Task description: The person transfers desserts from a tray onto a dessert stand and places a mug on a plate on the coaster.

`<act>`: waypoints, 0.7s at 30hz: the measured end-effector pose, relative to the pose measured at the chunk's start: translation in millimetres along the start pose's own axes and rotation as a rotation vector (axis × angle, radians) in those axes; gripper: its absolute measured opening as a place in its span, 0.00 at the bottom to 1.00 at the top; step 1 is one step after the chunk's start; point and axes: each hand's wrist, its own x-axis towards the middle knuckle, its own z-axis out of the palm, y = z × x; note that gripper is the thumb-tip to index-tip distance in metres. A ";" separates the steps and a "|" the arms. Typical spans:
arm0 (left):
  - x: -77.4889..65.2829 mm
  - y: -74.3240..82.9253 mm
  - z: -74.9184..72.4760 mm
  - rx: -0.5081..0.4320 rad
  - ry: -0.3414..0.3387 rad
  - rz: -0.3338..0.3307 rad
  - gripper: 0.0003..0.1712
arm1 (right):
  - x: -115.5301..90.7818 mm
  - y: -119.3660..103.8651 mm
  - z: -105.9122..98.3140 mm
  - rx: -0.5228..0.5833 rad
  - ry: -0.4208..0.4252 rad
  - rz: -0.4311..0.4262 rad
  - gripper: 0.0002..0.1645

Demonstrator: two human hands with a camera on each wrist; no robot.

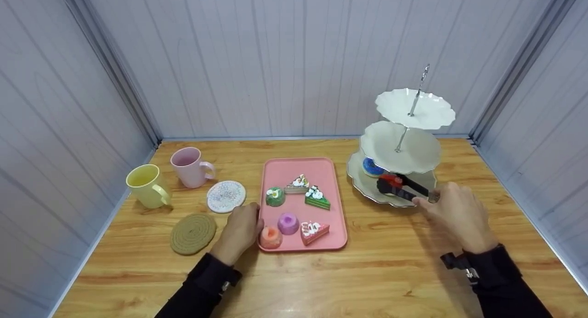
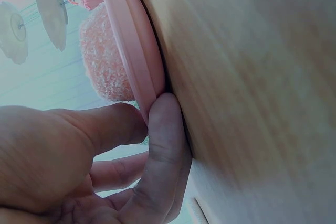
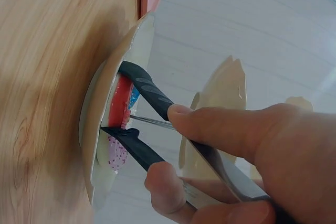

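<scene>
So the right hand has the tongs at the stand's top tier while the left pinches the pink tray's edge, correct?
Not the top: the head view shows the right hand has the tongs at the stand's bottom tier, while the left hand pinches the pink tray's edge.

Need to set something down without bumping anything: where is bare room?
The brown wooden table is bare in front of the pink rectangular tray, between the black sleeves; the tray's far end is bare too. Crowded: the bottom tier of the white scalloped stand, where black-tipped tongs flank a red pastry.
</scene>
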 end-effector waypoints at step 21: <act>-19.7 50.6 -47.6 0.012 -0.051 -0.031 0.05 | 2.2 6.7 -4.5 -0.029 -0.051 0.037 0.24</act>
